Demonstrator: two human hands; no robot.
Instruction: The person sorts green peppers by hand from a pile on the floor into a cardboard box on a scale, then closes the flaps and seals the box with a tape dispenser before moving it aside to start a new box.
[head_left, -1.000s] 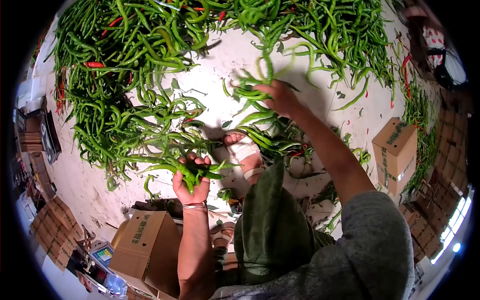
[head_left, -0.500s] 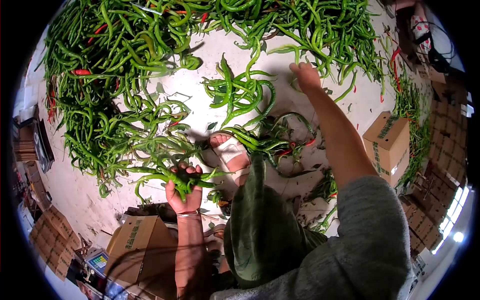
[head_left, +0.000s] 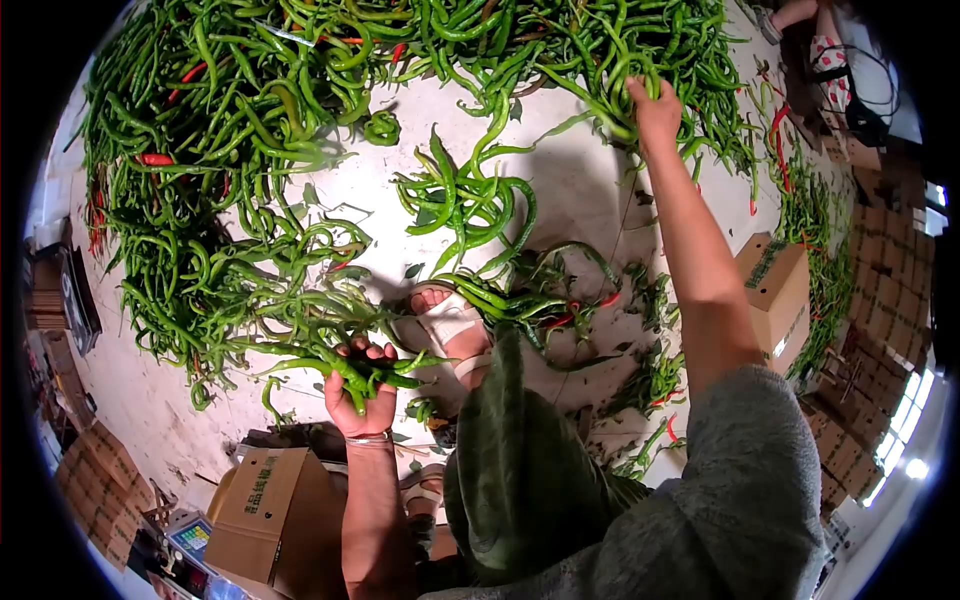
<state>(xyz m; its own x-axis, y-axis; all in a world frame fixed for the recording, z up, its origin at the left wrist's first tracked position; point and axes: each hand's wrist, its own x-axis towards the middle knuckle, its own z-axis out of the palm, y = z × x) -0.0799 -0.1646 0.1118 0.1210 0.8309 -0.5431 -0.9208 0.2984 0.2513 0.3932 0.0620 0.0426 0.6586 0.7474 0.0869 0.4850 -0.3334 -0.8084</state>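
My left hand [head_left: 362,395] is closed around several green chili peppers [head_left: 370,376], palm up, low and left of my foot. My right hand [head_left: 655,115] reaches out to the far pile of green chili peppers [head_left: 690,60], its fingers curled on peppers [head_left: 622,100] at the pile's near edge. Exactly how many it grips is hidden. Between my hands, a small loose heap of green chili peppers [head_left: 465,205] lies on the pale floor. Another cluster of peppers [head_left: 500,298], with some red ones, lies beside my sandalled foot [head_left: 450,318].
A large pile of green peppers [head_left: 170,220] spreads along the left. Cardboard boxes stand at lower left [head_left: 262,505] and at right [head_left: 775,290]. A scale [head_left: 190,537] sits by the left box. Part of another person [head_left: 830,70] shows at upper right.
My right hand has moved up and slightly right, from above the floor into the pile's edge, and its fingers have closed on peppers. My left hand still holds its bunch, slightly shifted.
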